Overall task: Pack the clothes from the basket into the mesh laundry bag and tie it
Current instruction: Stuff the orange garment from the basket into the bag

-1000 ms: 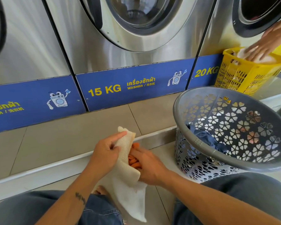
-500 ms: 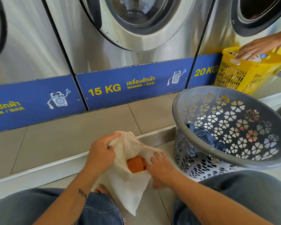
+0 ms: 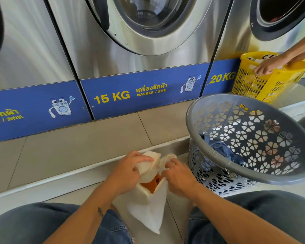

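A cream mesh laundry bag (image 3: pixel 149 210) hangs between my knees with its mouth up. An orange garment (image 3: pixel 152 183) shows inside the opening. My left hand (image 3: pixel 128 171) grips the left side of the bag's rim. My right hand (image 3: pixel 179 176) grips the right side of the rim, close to the left hand. To the right stands a grey plastic basket (image 3: pixel 209 155) with flower-shaped holes, tilted toward me. A blue garment (image 3: pixel 224 150) lies at its bottom.
Steel washing machines (image 3: pixel 134 41) with blue 15 KG and 20 KG panels fill the back above a tiled step (image 3: pixel 77 148). At the far right another person's hand (image 3: pixel 266 65) reaches into a yellow basket (image 3: pixel 264 85). My jeans-clad knees (image 3: pixel 253 217) frame the bag.
My right hand came out of the bag and now grips its rim. Both hands have drawn the rim's sides closer, so the mouth is narrower. The orange garment stays inside.
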